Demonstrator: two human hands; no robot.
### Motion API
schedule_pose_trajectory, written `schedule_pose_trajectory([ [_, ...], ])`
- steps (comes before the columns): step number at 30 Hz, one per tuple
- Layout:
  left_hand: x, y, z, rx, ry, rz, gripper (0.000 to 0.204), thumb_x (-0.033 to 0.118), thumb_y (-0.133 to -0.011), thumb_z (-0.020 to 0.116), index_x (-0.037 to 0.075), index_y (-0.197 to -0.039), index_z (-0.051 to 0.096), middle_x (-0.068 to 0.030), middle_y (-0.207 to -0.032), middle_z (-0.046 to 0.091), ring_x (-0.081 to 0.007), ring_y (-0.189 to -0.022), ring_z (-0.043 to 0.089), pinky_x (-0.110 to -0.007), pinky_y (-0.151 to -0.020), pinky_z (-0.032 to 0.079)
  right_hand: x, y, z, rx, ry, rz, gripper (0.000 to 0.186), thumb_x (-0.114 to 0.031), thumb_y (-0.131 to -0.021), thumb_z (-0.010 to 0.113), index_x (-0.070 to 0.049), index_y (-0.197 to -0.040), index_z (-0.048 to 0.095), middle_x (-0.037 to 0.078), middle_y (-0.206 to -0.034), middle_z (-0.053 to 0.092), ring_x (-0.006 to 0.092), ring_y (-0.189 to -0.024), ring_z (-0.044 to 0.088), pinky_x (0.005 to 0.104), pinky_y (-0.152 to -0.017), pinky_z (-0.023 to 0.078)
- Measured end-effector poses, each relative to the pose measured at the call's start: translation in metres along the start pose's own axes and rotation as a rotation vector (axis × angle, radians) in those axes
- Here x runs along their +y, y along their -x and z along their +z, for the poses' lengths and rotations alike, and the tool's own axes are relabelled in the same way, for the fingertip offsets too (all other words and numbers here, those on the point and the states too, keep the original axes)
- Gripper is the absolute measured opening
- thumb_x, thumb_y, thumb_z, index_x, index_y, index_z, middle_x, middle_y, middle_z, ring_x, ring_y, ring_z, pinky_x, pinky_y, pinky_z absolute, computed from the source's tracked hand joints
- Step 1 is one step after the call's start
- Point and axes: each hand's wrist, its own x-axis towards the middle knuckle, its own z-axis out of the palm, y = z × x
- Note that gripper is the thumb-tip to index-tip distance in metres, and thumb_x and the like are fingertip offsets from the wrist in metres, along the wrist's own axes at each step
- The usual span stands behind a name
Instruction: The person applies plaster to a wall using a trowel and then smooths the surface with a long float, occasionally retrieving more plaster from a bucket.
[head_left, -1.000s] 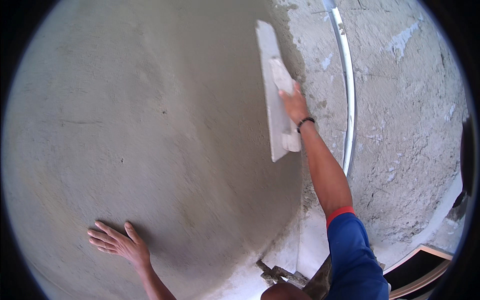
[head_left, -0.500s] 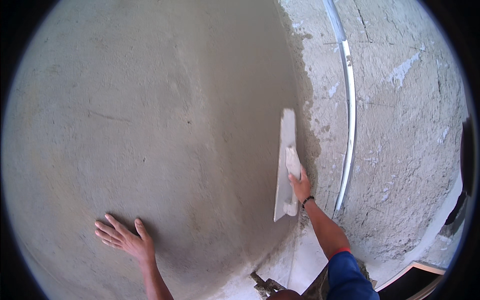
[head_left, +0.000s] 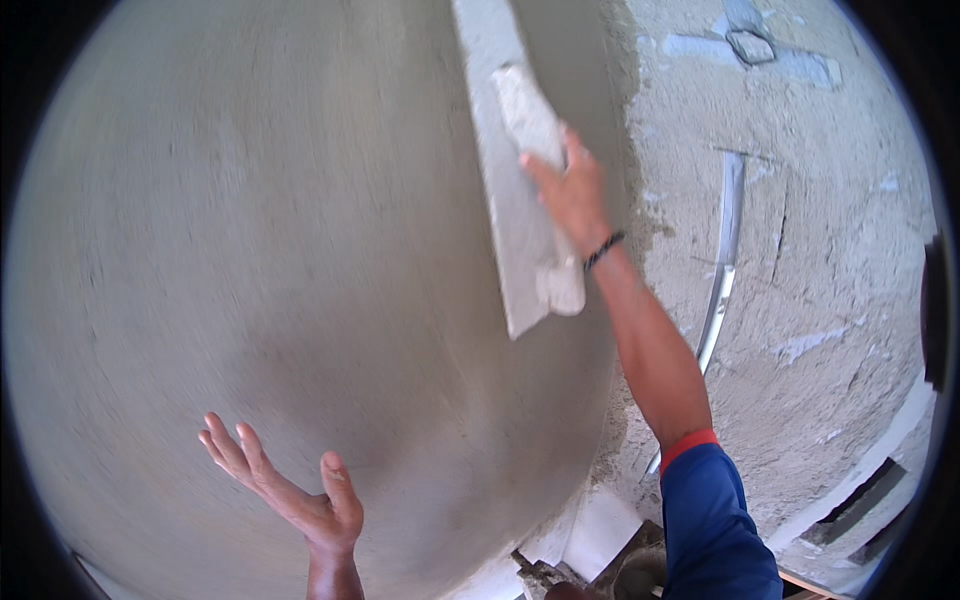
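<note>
My right hand (head_left: 580,195) is wrapped round the handle of a long, pale plastering float (head_left: 508,215), which stands nearly upright against the wall with its top end reaching the upper edge of the view. Beneath it is smooth, damp grey plaster (head_left: 300,220) that covers the left and middle of the wall. At the lower left, my left hand (head_left: 290,490) holds nothing; its fingers are spread and it looks lifted off the plaster. A dark bracelet circles my right wrist.
Right of the plaster's ragged edge runs rough, older wall (head_left: 820,220) with a pale conduit (head_left: 722,290) down it. Higher up sits a small box opening (head_left: 750,47) with bluish patches round it. Near the bottom edge is a round grey container (head_left: 640,573), partly cut off.
My right hand has carried the float upward and a little left over the plaster. My left hand, flat on the wall before, has come away from it. The view has shifted upward.
</note>
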Motion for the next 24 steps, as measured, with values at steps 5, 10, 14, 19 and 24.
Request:
schedule_pose_trajectory([
  [5,-0.023,-0.103,-0.020,0.007,0.001,0.053,0.066,0.040,-0.091,0.052,0.008,-0.144,0.029,-0.0167,-0.151,0.023,-0.0360,-0.141,0.014,-0.062,-0.110,0.011,0.025,-0.065,-0.027,-0.019,0.082,0.192,0.071,-0.037,-0.081,0.066,0.003,-0.134,0.038,0.029,-0.113,0.059,0.0394,-0.107,0.058,0.0421,-0.092,0.046],
  [10,-0.044,-0.167,-0.034,0.055,-0.095,0.000,0.059,0.040,-0.091,0.052,0.012,-0.140,0.037,-0.0134,-0.150,0.027,-0.0338,-0.141,0.018,-0.062,-0.110,0.015,0.073,0.038,-0.039,-0.069,0.106,0.406,0.068,-0.039,-0.084,0.063,-0.002,-0.135,0.038,0.025,-0.109,0.062,0.0350,-0.095,0.064,0.0419,-0.084,0.049],
  [14,-0.044,-0.216,-0.042,0.004,-0.118,0.040,0.057,0.040,-0.091,0.053,0.013,-0.140,0.038,-0.0138,-0.150,0.027,-0.0335,-0.141,0.018,-0.062,-0.110,0.015,0.077,0.124,-0.031,-0.094,-0.081,0.531,0.065,-0.030,-0.086,0.066,-0.002,-0.137,0.036,0.013,-0.111,0.061,0.0143,-0.088,0.061,0.0282,-0.068,0.054],
  [19,-0.030,-0.278,-0.029,-0.024,-0.058,0.152,0.056,0.036,-0.092,0.053,0.013,-0.140,0.037,-0.0141,-0.150,0.027,-0.0341,-0.141,0.015,-0.063,-0.110,0.013,-0.015,0.081,0.010,-0.036,-0.058,0.201,0.067,-0.031,-0.084,0.067,0.002,-0.135,0.037,0.023,-0.113,0.061,0.0300,-0.098,0.065,0.0387,-0.084,0.052],
  [24,-0.016,-0.326,-0.007,-0.044,-0.057,0.226,0.057,0.039,-0.092,0.052,0.013,-0.141,0.037,-0.0140,-0.151,0.023,-0.0360,-0.142,0.012,-0.065,-0.109,0.011,-0.130,-0.072,0.016,-0.118,0.018,0.090,0.069,-0.034,-0.083,0.064,0.003,-0.134,0.037,0.028,-0.108,0.061,0.0402,-0.096,0.062,0.0449,-0.084,0.051],
])
